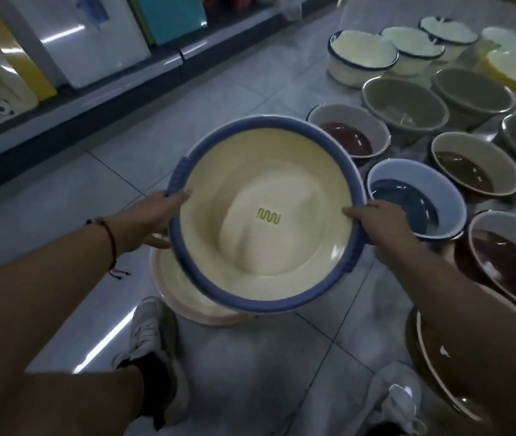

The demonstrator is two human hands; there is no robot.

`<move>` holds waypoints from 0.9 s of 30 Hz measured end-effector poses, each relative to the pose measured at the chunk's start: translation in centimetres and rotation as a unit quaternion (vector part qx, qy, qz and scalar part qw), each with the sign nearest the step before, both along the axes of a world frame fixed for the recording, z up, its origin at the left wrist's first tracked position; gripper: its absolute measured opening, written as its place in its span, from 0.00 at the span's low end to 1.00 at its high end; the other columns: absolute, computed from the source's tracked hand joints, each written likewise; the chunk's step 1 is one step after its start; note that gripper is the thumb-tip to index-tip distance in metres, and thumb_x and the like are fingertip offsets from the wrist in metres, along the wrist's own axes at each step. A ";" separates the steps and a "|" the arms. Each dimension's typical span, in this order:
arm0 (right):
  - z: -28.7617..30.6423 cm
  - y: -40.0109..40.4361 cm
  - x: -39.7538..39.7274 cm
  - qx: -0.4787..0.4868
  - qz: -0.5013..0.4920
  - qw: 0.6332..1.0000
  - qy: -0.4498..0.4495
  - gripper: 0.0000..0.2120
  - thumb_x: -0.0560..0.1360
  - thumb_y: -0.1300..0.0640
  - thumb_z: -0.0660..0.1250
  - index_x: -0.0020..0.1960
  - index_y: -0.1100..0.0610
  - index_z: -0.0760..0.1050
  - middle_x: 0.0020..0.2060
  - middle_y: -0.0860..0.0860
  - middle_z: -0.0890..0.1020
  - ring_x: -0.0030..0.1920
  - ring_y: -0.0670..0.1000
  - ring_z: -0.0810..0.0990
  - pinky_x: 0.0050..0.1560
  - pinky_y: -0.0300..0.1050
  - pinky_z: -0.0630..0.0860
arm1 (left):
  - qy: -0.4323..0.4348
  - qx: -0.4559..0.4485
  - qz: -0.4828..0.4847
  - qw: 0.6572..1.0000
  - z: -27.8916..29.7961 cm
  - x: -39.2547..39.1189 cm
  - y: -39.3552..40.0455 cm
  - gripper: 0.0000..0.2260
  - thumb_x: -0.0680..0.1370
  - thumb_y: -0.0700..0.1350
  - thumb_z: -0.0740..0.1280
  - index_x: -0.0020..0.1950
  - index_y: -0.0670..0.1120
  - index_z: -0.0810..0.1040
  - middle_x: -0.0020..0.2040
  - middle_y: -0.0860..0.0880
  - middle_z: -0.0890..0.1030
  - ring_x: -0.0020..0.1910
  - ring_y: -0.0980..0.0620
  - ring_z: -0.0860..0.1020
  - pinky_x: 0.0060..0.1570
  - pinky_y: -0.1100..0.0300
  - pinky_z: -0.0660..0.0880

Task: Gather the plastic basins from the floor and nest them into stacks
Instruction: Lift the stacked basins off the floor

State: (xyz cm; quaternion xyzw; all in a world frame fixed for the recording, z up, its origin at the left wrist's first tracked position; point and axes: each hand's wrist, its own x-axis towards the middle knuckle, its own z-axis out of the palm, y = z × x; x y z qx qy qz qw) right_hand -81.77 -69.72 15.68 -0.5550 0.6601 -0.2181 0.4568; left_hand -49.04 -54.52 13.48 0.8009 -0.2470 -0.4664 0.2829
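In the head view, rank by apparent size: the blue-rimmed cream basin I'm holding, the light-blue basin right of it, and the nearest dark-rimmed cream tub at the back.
1. Blue-rimmed cream basin, though it is nearest the camera.
2 and 3. Light-blue basin and dark-rimmed cream tub look alike; the tub is farther, so no ranking.

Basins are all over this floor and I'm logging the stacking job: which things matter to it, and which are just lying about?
Part of the job:
- blue-rimmed cream basin, held by left hand and right hand
- cream basin beneath it
- blue basin
- grey-green basins
- white basins

Just lying about:
- shelf boxes
- person's shoes
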 end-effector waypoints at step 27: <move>-19.2 3.0 -3.0 0.084 0.207 0.970 0.099 0.23 0.74 0.65 0.66 0.67 0.59 0.65 0.56 0.56 0.76 0.56 0.57 0.77 0.53 0.47 0.74 | -0.095 0.102 -0.061 0.988 -9.8 -3.7 6.0 0.27 0.75 0.37 0.70 0.68 0.58 0.65 0.48 0.40 0.82 0.40 0.48 0.76 0.36 0.60 0.72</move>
